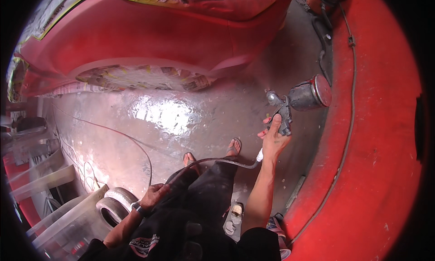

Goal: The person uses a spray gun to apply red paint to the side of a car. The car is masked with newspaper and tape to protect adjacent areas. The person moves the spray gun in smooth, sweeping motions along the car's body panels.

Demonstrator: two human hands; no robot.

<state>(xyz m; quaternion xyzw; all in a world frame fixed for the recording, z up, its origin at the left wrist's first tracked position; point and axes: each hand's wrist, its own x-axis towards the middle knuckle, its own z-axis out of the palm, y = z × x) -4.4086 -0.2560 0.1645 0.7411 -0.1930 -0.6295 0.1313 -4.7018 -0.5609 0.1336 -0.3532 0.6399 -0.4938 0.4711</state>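
My right hand (275, 141) grips a metal spray gun (282, 109), tilted on its side, with its round paint cup (310, 94) out to the right. A faint mist hangs near the nozzle, which faces a red car body (172, 39). Newspaper masking (145, 76) fills its wheel opening, and more paper covers its upper parts. At hip height, my left hand (155, 195) is closed around a dark air hose (199, 161). The hose runs across my legs to a white fitting (259, 155) below the gun. Part of the left fingers is hidden.
A red wall (380, 125) with a cable (353, 93) stands close on my right. Old tires (118, 202) and translucent panels (59, 215) are at the lower left. The hose trails over the shiny wet-looking floor (199, 120). A red machine (317, 2) sits at the far right.
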